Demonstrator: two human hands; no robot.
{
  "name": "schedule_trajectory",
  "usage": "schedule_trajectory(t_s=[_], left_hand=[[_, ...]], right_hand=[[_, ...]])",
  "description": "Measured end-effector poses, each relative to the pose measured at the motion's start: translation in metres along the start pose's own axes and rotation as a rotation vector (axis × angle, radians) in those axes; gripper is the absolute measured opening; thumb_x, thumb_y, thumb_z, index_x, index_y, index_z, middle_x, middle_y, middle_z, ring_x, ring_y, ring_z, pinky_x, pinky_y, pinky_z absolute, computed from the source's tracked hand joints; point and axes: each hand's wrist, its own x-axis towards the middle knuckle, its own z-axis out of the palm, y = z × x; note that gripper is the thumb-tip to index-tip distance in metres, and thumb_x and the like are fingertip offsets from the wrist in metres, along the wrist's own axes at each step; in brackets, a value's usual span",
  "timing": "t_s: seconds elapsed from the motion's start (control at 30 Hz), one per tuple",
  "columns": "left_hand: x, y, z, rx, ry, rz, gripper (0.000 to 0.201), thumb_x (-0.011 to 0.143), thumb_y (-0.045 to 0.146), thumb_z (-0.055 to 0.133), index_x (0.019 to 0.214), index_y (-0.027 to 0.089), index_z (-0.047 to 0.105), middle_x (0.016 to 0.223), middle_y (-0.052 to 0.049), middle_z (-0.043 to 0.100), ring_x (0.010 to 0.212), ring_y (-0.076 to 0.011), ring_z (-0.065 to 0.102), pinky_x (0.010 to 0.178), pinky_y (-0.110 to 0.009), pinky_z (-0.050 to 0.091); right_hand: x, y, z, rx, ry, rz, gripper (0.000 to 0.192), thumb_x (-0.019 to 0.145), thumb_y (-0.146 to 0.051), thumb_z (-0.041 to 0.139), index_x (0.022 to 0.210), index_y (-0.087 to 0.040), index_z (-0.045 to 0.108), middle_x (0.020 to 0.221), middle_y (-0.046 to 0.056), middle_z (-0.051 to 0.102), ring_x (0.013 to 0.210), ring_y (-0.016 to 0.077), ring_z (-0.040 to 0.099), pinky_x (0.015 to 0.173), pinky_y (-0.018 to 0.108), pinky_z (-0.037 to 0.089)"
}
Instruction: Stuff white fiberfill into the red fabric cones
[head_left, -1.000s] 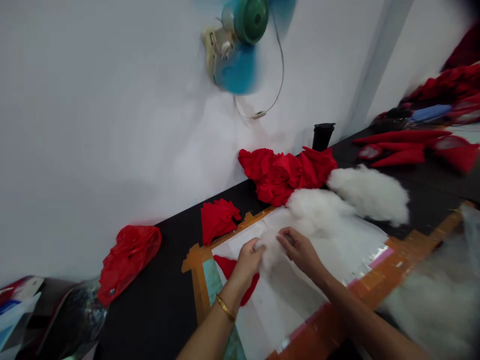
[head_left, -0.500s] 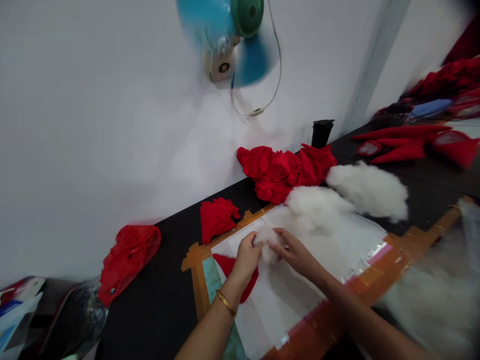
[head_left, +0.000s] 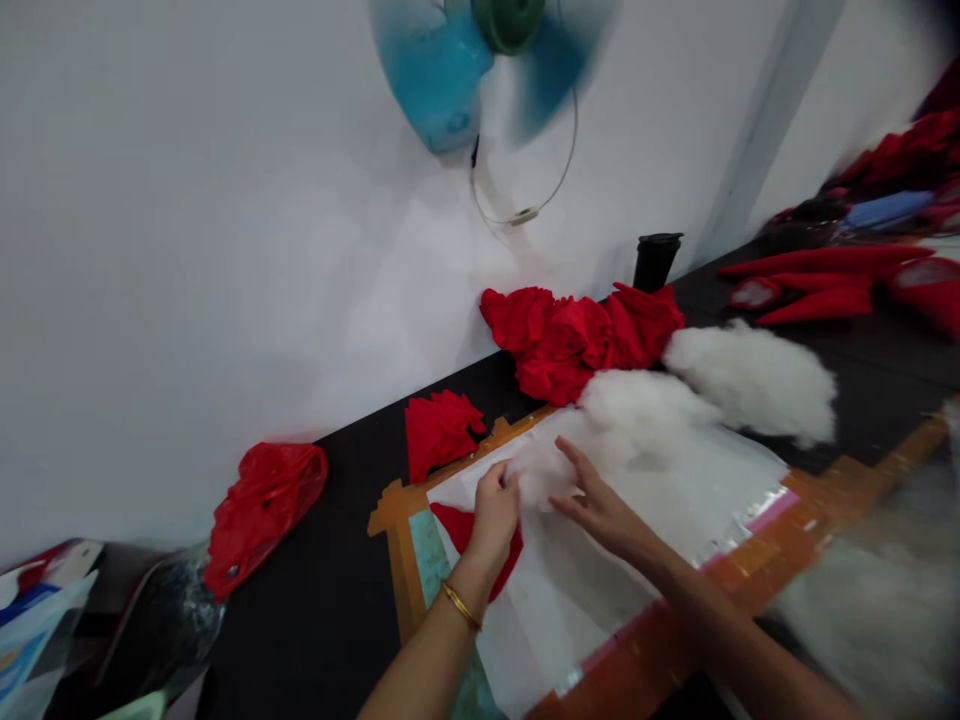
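Observation:
My left hand (head_left: pixel 496 508) grips a tuft of white stuffing (head_left: pixel 541 476) between thumb and fingers, above the white sheet (head_left: pixel 559 600). On the tuft's right side is my right hand (head_left: pixel 592 498), its thumb and fingers spread apart; whether the fingertips touch the fluff I cannot tell. A red fabric piece (head_left: pixel 457 526) lies on the sheet, partly hidden beneath my left hand and wrist. Just beyond my hands sits a larger heap of white stuffing (head_left: pixel 645 412).
Red cloth pieces are piled (head_left: pixel 577 335) by the wall, with a smaller red stack (head_left: pixel 442 430) nearer. Another stuffing clump (head_left: pixel 754 380) and stuffed red cones (head_left: pixel 817 300) are at right. A red plastic bag (head_left: pixel 262 510) lies left. A spinning fan (head_left: pixel 480 60) hangs above.
My right hand has opened, its thumb and fingers parting from the pinch on the stuffing. The tuft looks more spread out. My left hand keeps its hold, and the view has shifted slightly.

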Motion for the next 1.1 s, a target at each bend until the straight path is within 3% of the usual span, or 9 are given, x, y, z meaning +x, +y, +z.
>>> schedule_trajectory(t_s=[0.2, 0.37, 0.47, 0.53, 0.63, 0.8, 0.87, 0.97, 1.1], left_hand=[[-0.004, 0.001, 0.010, -0.106, -0.033, -0.013, 0.020, 0.072, 0.034, 0.066, 0.080, 0.015, 0.066, 0.069, 0.001, 0.062, 0.060, -0.0125, 0.052, 0.057, -0.023, 0.042], [0.000, 0.002, -0.009, -0.130, 0.015, -0.019, 0.021, 0.074, 0.038, 0.066, 0.074, 0.018, 0.059, 0.063, 0.005, 0.051, 0.052, -0.0089, 0.045, 0.050, -0.020, 0.037], [-0.004, 0.005, -0.008, -0.176, -0.061, -0.033, 0.024, 0.071, 0.033, 0.071, 0.087, 0.018, 0.064, 0.074, 0.000, 0.061, 0.063, -0.0120, 0.056, 0.059, -0.022, 0.045], [-0.008, 0.007, -0.003, -0.240, -0.120, -0.051, 0.035, 0.070, 0.030, 0.072, 0.102, 0.019, 0.064, 0.087, -0.003, 0.067, 0.073, -0.0147, 0.061, 0.067, -0.024, 0.049], [-0.010, 0.007, 0.006, -0.248, -0.136, -0.065, 0.032, 0.074, 0.030, 0.066, 0.104, 0.019, 0.062, 0.089, -0.004, 0.068, 0.072, -0.0164, 0.062, 0.066, -0.027, 0.049], [-0.004, 0.000, 0.014, -0.013, -0.059, 0.030, 0.016, 0.071, 0.022, 0.063, 0.086, 0.018, 0.061, 0.078, 0.001, 0.064, 0.068, -0.0141, 0.055, 0.064, -0.024, 0.044], [-0.003, -0.001, 0.018, 0.021, -0.071, 0.039, 0.015, 0.066, 0.017, 0.066, 0.080, 0.018, 0.061, 0.073, 0.003, 0.061, 0.067, -0.0132, 0.053, 0.064, -0.023, 0.042], [-0.004, 0.002, 0.022, 0.025, -0.140, 0.035, 0.017, 0.069, 0.019, 0.066, 0.086, 0.018, 0.063, 0.075, 0.002, 0.063, 0.069, -0.0142, 0.055, 0.066, -0.025, 0.044], [-0.018, 0.012, 0.005, 0.070, -0.165, 0.087, 0.049, 0.071, 0.023, 0.069, 0.118, 0.018, 0.054, 0.113, -0.009, 0.063, 0.095, -0.0203, 0.060, 0.080, -0.032, 0.049]], right_hand=[[-0.001, 0.006, 0.008, -0.078, 0.119, -0.014, 0.036, 0.080, -0.028, 0.051, 0.110, -0.018, 0.067, 0.102, 0.008, 0.073, 0.084, 0.0230, 0.067, 0.076, 0.033, 0.054], [0.003, 0.017, -0.008, -0.122, 0.170, 0.059, 0.033, 0.078, -0.036, 0.054, 0.102, -0.018, 0.070, 0.082, 0.004, 0.073, 0.063, 0.0199, 0.062, 0.058, 0.029, 0.050], [0.003, 0.014, -0.010, -0.149, 0.093, 0.045, 0.048, 0.082, -0.033, 0.053, 0.127, -0.019, 0.057, 0.099, 0.006, 0.073, 0.065, 0.0187, 0.062, 0.063, 0.032, 0.053], [0.001, 0.009, -0.010, -0.106, 0.036, -0.022, 0.058, 0.084, -0.035, 0.053, 0.139, -0.019, 0.045, 0.125, 0.011, 0.064, 0.089, 0.0221, 0.066, 0.080, 0.037, 0.054], [-0.006, 0.001, -0.010, -0.024, -0.048, -0.036, 0.063, 0.090, -0.046, 0.050, 0.146, -0.021, 0.035, 0.153, 0.013, 0.038, 0.135, 0.0262, 0.043, 0.106, 0.044, 0.042], [-0.011, -0.001, -0.017, -0.099, -0.012, -0.057, 0.092, 0.078, -0.057, 0.065, 0.152, -0.028, 0.021, 0.163, 0.013, 0.008, 0.147, 0.0333, 0.019, 0.105, 0.054, 0.040], [-0.008, -0.001, -0.019, -0.139, -0.027, -0.106, 0.100, 0.073, -0.054, 0.072, 0.153, -0.026, 0.020, 0.162, 0.015, 0.012, 0.144, 0.0336, 0.028, 0.108, 0.053, 0.038], [-0.003, -0.005, -0.018, -0.156, -0.129, -0.094, 0.090, 0.080, -0.046, 0.068, 0.153, -0.022, 0.022, 0.149, 0.016, 0.043, 0.124, 0.0295, 0.055, 0.104, 0.048, 0.043], [-0.004, -0.005, -0.015, -0.149, -0.090, -0.027, 0.060, 0.088, -0.035, 0.054, 0.146, -0.024, 0.041, 0.123, 0.007, 0.067, 0.099, 0.0238, 0.068, 0.091, 0.038, 0.053]])
